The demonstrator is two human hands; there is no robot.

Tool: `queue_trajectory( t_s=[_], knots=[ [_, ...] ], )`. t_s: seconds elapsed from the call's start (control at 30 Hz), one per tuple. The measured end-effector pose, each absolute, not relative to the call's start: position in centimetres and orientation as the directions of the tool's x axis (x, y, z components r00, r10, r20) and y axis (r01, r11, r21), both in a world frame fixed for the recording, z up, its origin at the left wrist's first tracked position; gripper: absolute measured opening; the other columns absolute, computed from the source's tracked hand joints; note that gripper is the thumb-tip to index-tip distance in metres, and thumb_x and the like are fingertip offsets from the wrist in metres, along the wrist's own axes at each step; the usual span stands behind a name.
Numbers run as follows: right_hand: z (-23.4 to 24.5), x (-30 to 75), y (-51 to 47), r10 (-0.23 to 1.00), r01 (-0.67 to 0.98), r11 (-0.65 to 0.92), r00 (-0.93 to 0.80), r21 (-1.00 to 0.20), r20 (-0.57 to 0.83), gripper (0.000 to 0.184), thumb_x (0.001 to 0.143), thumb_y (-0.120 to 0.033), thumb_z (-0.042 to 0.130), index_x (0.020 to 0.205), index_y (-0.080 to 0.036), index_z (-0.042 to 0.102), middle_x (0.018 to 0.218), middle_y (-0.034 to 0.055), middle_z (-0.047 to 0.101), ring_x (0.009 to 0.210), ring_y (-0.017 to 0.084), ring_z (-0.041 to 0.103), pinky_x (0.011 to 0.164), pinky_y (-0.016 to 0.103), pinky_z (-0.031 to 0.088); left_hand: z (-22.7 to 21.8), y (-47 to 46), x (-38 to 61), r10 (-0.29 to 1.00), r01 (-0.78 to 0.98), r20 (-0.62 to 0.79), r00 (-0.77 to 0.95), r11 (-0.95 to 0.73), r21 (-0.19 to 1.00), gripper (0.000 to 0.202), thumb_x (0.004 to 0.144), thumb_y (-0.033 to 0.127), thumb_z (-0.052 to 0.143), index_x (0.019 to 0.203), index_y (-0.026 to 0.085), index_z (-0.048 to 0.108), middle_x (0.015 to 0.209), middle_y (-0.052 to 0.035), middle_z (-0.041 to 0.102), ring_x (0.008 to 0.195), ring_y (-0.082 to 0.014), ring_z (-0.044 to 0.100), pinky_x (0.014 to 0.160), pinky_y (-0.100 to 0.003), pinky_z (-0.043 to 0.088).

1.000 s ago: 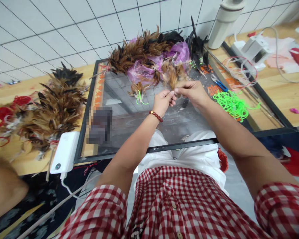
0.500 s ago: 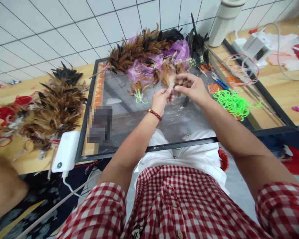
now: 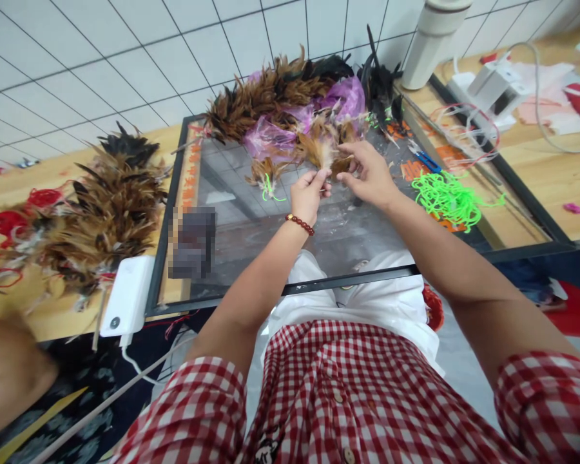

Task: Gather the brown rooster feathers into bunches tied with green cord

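Observation:
My left hand (image 3: 308, 192), with a red bead bracelet on its wrist, pinches the stems of a small bunch of brown feathers (image 3: 318, 148) over a glass-topped table (image 3: 251, 225). My right hand (image 3: 367, 173) is just to the right of it, fingers curled and pinching another brown feather (image 3: 341, 165). Both hands are held close together above the glass, in front of a pile of brown feathers on a purple plastic bag (image 3: 341, 100).
A big heap of brown and black feathers (image 3: 101, 206) lies at left, with a white power bank (image 3: 126, 296) by the table edge. Neon green cords (image 3: 447, 196), blue snips (image 3: 425, 158), a white bottle (image 3: 432, 42) and a white device (image 3: 493, 87) are at right.
Both hands have risen slightly toward the feather pile and drawn a little apart; the bunch in my left hand now stands more upright.

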State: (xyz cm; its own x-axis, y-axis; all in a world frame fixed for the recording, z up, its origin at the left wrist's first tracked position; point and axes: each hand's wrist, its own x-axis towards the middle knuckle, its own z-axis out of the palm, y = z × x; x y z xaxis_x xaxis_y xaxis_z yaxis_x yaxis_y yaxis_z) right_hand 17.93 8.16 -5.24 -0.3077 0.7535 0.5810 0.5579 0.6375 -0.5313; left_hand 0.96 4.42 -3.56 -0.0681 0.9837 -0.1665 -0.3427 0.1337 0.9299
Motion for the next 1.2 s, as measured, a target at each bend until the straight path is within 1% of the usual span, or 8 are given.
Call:
queue_trajectory(
  t_s=[0.07,0.17,0.37,0.5,0.6,0.83,1.03,1.2],
  knots=[
    [-5.3,18.2,8.2,0.762,0.555,0.638,-0.358,-0.533,0.539,0.058,0.088,-0.04,0.063,0.142,-0.021,0.06,0.134,0.0141,0.067,0.092,0.026,0.069,0.088,0.049,0.058,-3.4,4.4,1.0,0.982,-0.345,-0.163,-0.096,0.12,0.931,0.027,0.087,0.041,0.077,0.08,0.017,0.066,0.073,0.003,0.071,0.057,-0.0032,0.061,0.057,-0.015,0.048],
    [-5.3,17.9,7.6,0.767,0.591,0.638,-0.422,-0.494,0.484,0.051,0.087,-0.03,0.058,0.136,-0.019,0.066,0.132,0.0141,0.071,0.104,0.03,0.069,0.097,0.052,0.053,-3.1,4.4,0.8,0.979,-0.34,-0.155,-0.134,0.102,0.935,0.032,0.089,0.046,0.074,0.079,0.018,0.063,0.062,0.0051,0.065,0.049,-0.0029,0.057,0.049,-0.014,0.042],
    [-5.2,16.8,6.7,0.767,0.665,0.628,-0.441,-0.404,0.467,0.047,0.086,-0.041,0.066,0.13,-0.023,0.071,0.137,0.0139,0.069,0.127,0.038,0.059,0.107,0.06,0.041,-2.8,4.2,0.7,0.979,-0.289,-0.157,-0.129,0.114,0.951,0.033,0.092,0.047,0.07,0.078,0.018,0.061,0.054,0.0077,0.056,0.043,-0.0024,0.05,0.044,-0.014,0.034],
    [-4.8,16.9,7.1,0.757,0.567,0.651,-0.427,-0.505,0.495,0.024,0.091,-0.041,0.063,0.102,-0.026,0.079,0.11,0.007,0.079,0.108,0.03,0.068,0.102,0.051,0.045,-2.8,4.2,0.8,0.978,-0.262,-0.163,-0.128,0.125,0.957,0.03,0.094,0.043,0.069,0.079,0.018,0.061,0.056,0.0074,0.057,0.044,-0.0017,0.05,0.045,-0.013,0.035],
    [-4.4,17.3,7.3,0.779,0.536,0.625,-0.391,-0.567,0.489,0.023,0.094,-0.035,0.057,0.094,-0.024,0.077,0.091,0.0053,0.078,0.09,0.025,0.068,0.09,0.044,0.049,-2.8,4.3,0.9,0.975,-0.247,-0.168,-0.145,0.129,0.96,0.029,0.094,0.039,0.069,0.078,0.017,0.061,0.066,0.0053,0.064,0.046,-0.001,0.053,0.046,-0.013,0.037],
    [-3.6,17.5,6.6,0.787,0.766,0.543,-0.32,-0.344,0.527,0.021,0.096,-0.031,0.052,0.096,-0.022,0.071,0.093,0.0103,0.074,0.103,0.031,0.063,0.096,0.051,0.041,-3.1,4.4,1.1,0.978,-0.134,-0.175,-0.115,0.159,0.978,0.025,0.092,0.034,0.071,0.078,0.016,0.064,0.078,0.001,0.073,0.046,-0.0012,0.054,0.046,-0.015,0.042],
    [-3.9,16.9,6.3,0.763,0.792,0.566,-0.397,-0.23,0.511,0.025,0.097,-0.03,0.047,0.096,-0.02,0.07,0.094,0.0108,0.072,0.102,0.03,0.059,0.096,0.05,0.038,-3.4,4.2,1.2,0.992,0.07,-0.124,-0.034,0.126,0.99,0.032,0.094,0.025,0.065,0.065,0.016,0.058,0.059,0.004,0.061,0.043,-0.0028,0.05,0.045,-0.016,0.038],
    [-4.6,17.1,6.7,0.751,0.789,0.569,-0.382,-0.234,0.538,0.028,0.1,-0.035,0.045,0.096,-0.022,0.069,0.093,0.0094,0.069,0.104,0.03,0.058,0.099,0.053,0.038,-3.7,4.3,1.1,0.995,0.28,-0.099,0.034,0.085,0.956,0.034,0.093,0.022,0.065,0.06,0.017,0.057,0.045,0.0067,0.05,0.041,-0.0046,0.046,0.046,-0.017,0.036]
  ],
)
